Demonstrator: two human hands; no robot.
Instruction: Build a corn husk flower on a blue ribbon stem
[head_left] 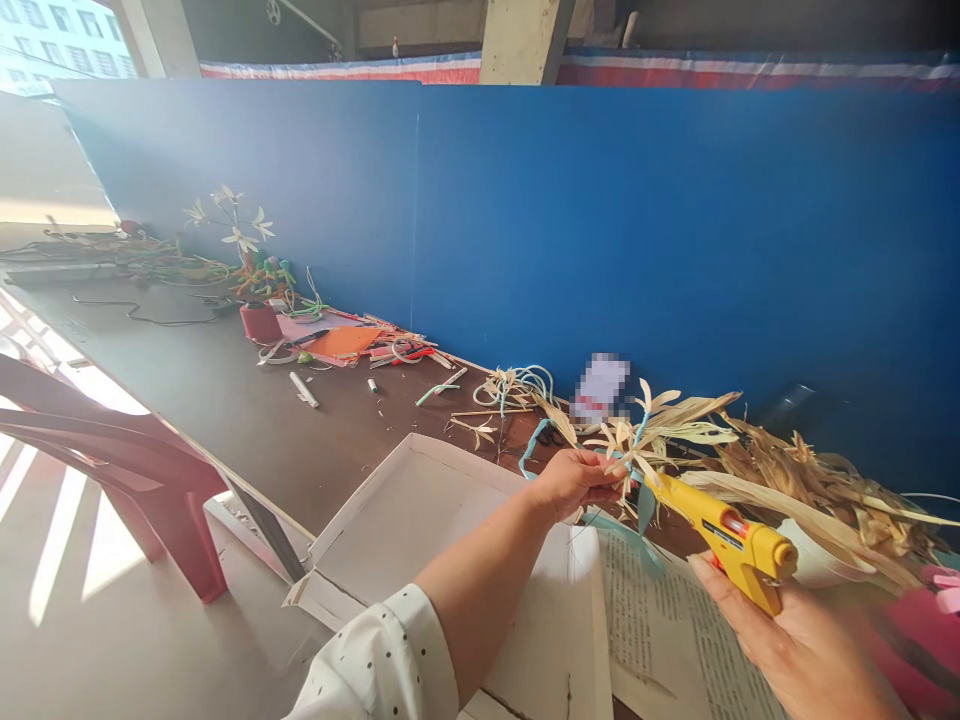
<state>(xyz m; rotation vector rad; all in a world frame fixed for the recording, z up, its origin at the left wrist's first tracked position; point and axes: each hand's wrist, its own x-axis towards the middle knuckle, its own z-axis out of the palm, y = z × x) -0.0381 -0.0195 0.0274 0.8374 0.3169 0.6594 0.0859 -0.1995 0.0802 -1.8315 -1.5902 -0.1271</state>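
Probably light and brittle, the flower (619, 438) sits pinched at the left hand's (571, 482) fingertips, best held by its stem (642, 428). The right hand (780, 630) grasps the glue gun (712, 515), likely stiff and heavier, best taken by the handle (763, 592).

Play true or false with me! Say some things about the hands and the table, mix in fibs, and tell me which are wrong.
1. The right hand holds a yellow glue gun. True.
2. The left hand holds nothing. False: it holds a pale flower.
3. An orange sheet lies on the table. True.
4. The panel behind the table is green. False: it is blue.
5. The chair is at the picture's right edge. False: it is at the left.
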